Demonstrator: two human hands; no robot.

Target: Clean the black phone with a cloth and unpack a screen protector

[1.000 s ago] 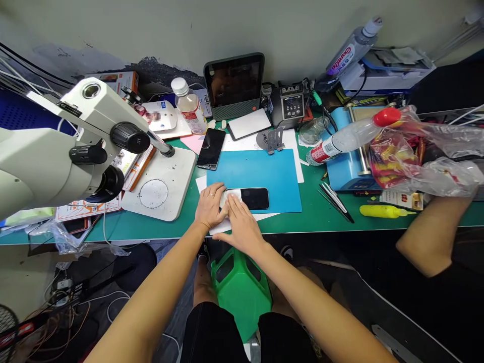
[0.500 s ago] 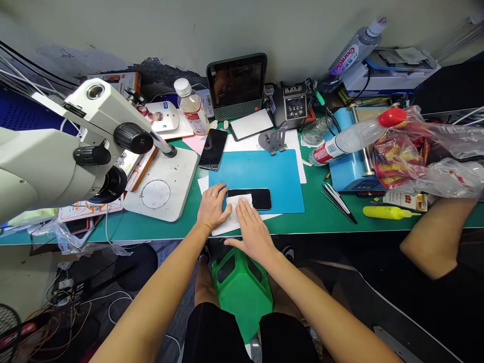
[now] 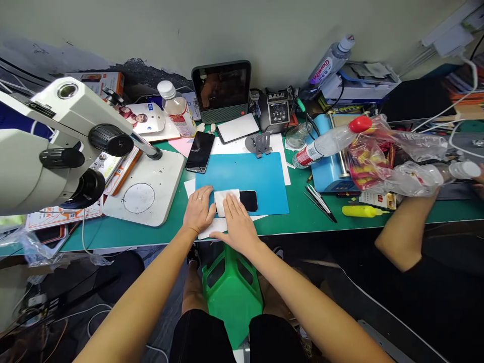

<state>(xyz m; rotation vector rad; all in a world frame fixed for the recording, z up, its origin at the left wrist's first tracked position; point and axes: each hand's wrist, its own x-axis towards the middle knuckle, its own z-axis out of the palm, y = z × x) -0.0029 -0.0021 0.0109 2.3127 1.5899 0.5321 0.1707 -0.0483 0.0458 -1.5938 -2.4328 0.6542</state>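
A black smartphone (image 3: 249,200) lies face up near the front edge of a blue mat (image 3: 260,174). White tissue (image 3: 223,199) covers its left part. Fingers outstretched and thumb apart, my right hand (image 3: 239,222) presses flat on the tissue over the phone. My left hand (image 3: 198,209) grips the phone's left end between thumb and forefinger; a ring shows on one finger. The contact there is partly hidden. White paper (image 3: 209,228) sticks out beneath the mat near my hands.
A microscope (image 3: 75,146) on a white base (image 3: 170,194) stands at left. Another phone (image 3: 200,151) lies behind my left hand. Tweezers (image 3: 321,204), a yellow tube (image 3: 363,210) and a red-capped bottle (image 3: 328,146) are to the right. Another person's arm (image 3: 404,234) reaches in there.
The view has shifted, so the bench appears further left. The tissue now lies flatter and wider over the phone's left part, with my right hand still on it. The left hand stays at the phone's end.
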